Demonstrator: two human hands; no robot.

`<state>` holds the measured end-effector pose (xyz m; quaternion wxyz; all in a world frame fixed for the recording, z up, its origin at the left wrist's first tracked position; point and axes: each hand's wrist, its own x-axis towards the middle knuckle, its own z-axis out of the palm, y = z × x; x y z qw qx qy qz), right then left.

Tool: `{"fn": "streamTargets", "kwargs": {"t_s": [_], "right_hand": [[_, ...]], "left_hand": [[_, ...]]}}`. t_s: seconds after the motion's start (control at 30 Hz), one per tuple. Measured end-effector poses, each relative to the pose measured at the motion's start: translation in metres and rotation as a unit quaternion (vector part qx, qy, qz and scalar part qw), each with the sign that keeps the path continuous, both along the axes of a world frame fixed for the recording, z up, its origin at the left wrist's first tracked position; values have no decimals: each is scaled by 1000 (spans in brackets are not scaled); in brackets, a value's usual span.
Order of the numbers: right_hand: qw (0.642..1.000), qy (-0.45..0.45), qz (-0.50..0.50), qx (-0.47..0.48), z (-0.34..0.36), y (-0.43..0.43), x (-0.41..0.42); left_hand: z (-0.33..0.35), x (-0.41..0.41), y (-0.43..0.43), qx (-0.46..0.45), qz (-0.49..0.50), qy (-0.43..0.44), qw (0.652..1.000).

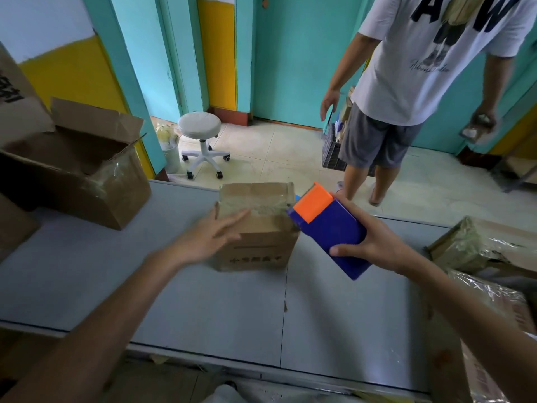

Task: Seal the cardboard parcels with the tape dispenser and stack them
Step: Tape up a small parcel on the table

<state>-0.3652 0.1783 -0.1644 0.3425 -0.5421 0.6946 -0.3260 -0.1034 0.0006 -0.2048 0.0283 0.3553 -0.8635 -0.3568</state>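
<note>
A small cardboard parcel (258, 228) stands on the grey table (203, 301), its top covered with clear tape. My left hand (209, 237) lies with straight fingers on the parcel's near left top edge. My right hand (374, 242) grips a blue tape dispenser with an orange end (328, 228). The dispenser's orange end sits at the parcel's right top edge.
A large open cardboard box (87, 167) sits at the table's left. Taped parcels (479, 248) lie at the right edge. Beyond the table stand a white stool (200, 141) and a person in a white shirt (421, 68) beside a dark crate (331, 149).
</note>
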Motion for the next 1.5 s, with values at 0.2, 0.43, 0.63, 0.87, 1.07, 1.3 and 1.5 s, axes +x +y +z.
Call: {"fn": "streamTargets", "kwargs": {"t_s": [0.2,0.43,0.63,0.87,1.07,1.3,1.5], "right_hand": [[996,11,80,32,12,9,1],[982,26,169,76,26,7,11],[972,51,205,104,33,6,19],[977,20,192,88,49,3,20],[975,-21,213,58,58,-1,28],[965,-46,248,67,62,-5,37],[955,-47,275,98,61,-6,45]], "left_hand": [[31,-1,-20,-23,125,-31,991],[1,-25,-1,-81,203,47,975],[11,-10,-27,-102,-45,-7,994],[38,-26,38,-4,36,231,972],[56,-19,59,306,77,248,916],[51,-3,59,352,134,273,885],[46,12,73,361,160,262,881]]}}
